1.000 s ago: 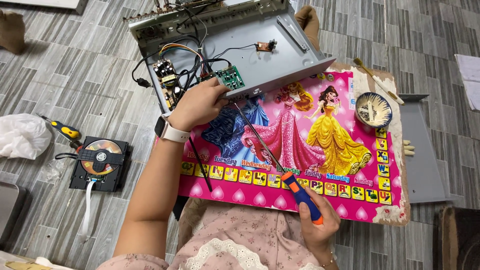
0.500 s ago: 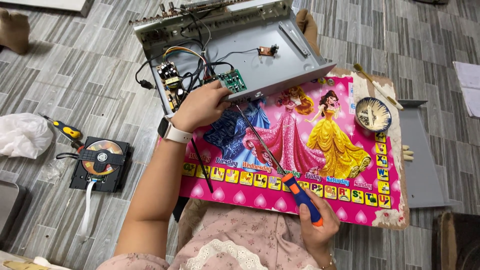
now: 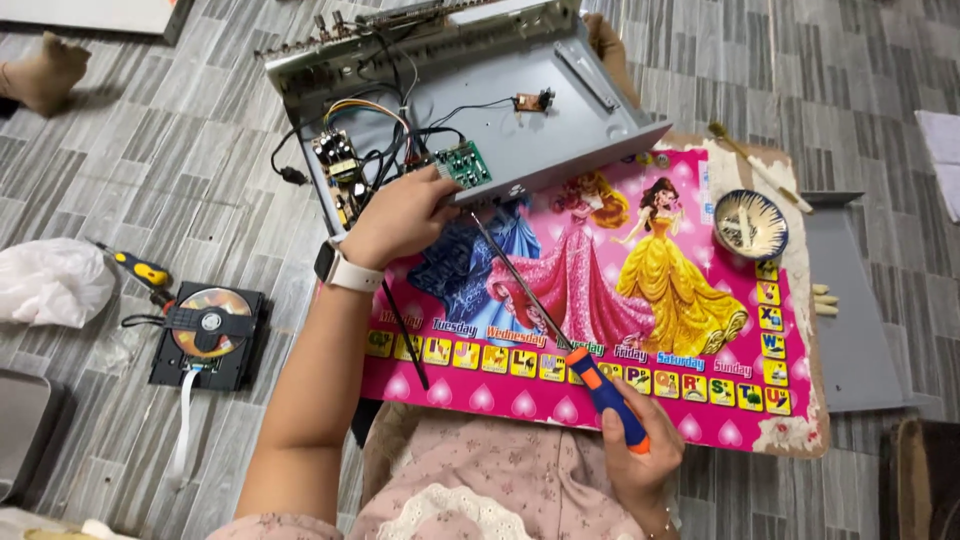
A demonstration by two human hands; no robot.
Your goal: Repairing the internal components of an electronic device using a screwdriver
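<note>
Grey plank flooring carries a pink picture board (image 3: 640,300) where the opened metal chassis (image 3: 500,110) rests, disc drive (image 3: 208,335) already out, green circuit board (image 3: 461,164) still inside under the left hand (image 3: 400,215), right hand (image 3: 640,460) clamped on a long screwdriver (image 3: 560,335).

A crumpled white plastic bag (image 3: 52,283) lies on the floor at the far left, just beside a black disc drive (image 3: 207,335). No labels, signs or screens can be made out anywhere.
</note>
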